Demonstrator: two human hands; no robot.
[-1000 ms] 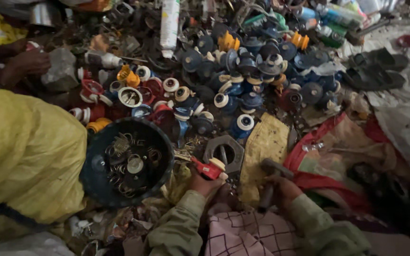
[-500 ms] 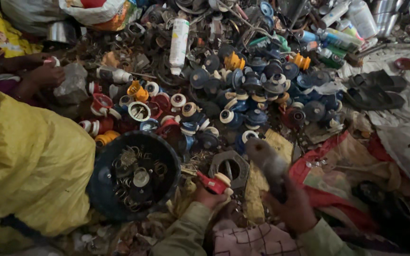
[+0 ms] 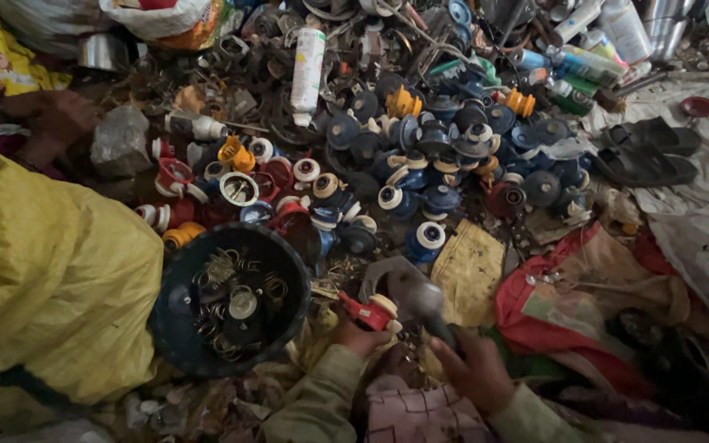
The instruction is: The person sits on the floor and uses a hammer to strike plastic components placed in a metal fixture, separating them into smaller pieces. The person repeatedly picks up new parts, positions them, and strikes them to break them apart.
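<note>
My left hand (image 3: 354, 335) grips a small red and white plastic part (image 3: 373, 312) and holds it against a grey metal block (image 3: 387, 275) on the ground. My right hand (image 3: 473, 373) is closed on the handle of a hammer (image 3: 420, 302). Its blurred head hangs just right of the red part. Both hands are low in the middle of the view, in olive sleeves over checked cloth.
A dark round bowl (image 3: 176, 344) of metal rings sits left of my hands. A heap of red, blue and orange spray parts (image 3: 420, 164) and a white can (image 3: 307, 64) lie beyond. Yellow cloth (image 3: 51, 271) is left, sandals (image 3: 646, 152) right. Another person's hand (image 3: 55, 115) is far left.
The hammer in my right hand rose and has now swung down to the left toward the red part. My left hand kept the part on the block. The view shifted slightly.
</note>
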